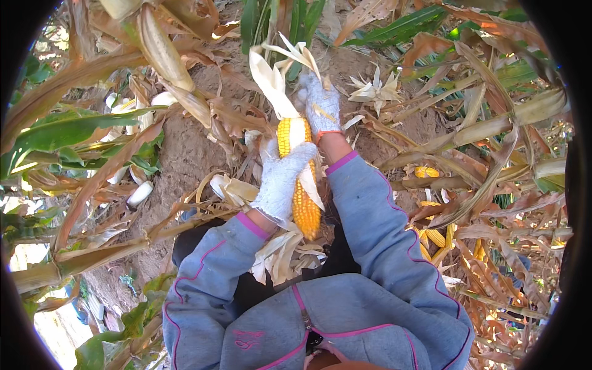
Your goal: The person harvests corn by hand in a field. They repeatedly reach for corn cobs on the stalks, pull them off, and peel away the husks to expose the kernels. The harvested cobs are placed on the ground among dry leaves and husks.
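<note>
A yellow ear of corn [306,208] with part of its pale husk [273,88] still on lies along the middle of the view, its bare tip towards my body. Wrapped around its middle is my left hand [284,173], in a whitish work glove. My right hand [320,101], gloved alike, is at the husk end, beside the ear. Husk leaves [303,58] stick up past its fingers; whether the fingers grip them is hard to make out. A strip of husk runs down over the kernels between the hands.
Dry corn stalks [462,134] cross on the right, and another stalk [166,51] leans at upper left. Husked yellow ears [434,237] lie in a heap at right. White ears [140,193] lie at left. An opened empty husk [377,88] rests on the soil [185,143].
</note>
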`<state>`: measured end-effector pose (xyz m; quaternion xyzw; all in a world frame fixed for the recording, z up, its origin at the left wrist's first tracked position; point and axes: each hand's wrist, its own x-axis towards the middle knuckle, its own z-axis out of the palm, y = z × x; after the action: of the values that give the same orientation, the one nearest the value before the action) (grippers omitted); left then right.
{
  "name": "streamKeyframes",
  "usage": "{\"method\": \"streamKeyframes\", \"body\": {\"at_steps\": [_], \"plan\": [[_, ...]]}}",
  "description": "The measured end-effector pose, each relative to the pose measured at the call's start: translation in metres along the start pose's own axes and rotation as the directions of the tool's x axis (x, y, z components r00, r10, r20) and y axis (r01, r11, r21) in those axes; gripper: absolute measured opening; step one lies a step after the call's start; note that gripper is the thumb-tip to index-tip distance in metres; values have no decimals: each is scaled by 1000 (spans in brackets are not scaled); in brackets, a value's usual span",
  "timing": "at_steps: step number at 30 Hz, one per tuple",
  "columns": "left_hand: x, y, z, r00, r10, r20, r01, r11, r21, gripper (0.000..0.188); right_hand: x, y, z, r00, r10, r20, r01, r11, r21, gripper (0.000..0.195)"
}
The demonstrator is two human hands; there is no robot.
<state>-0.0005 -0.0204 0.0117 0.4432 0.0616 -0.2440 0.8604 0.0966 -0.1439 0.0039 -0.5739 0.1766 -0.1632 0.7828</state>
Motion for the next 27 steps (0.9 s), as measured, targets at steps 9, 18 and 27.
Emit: {"method": "streamKeyframes", "body": {"at_steps": [9, 18, 27], "plan": [[22, 4, -28, 951, 297, -83, -218, 837, 502, 51, -21, -33, -26, 923, -229, 310, 288, 944, -161, 59], [11, -1, -14, 980, 176, -89, 3, 437, 899, 62, -31, -18, -25, 788, -163, 594, 585, 502, -637, 56], [2, 18, -5, 978, 206, -30, -36, 313, 949, 63, -52, -14, -11, 762, -319, 563, 647, 397, -651, 37]]}}
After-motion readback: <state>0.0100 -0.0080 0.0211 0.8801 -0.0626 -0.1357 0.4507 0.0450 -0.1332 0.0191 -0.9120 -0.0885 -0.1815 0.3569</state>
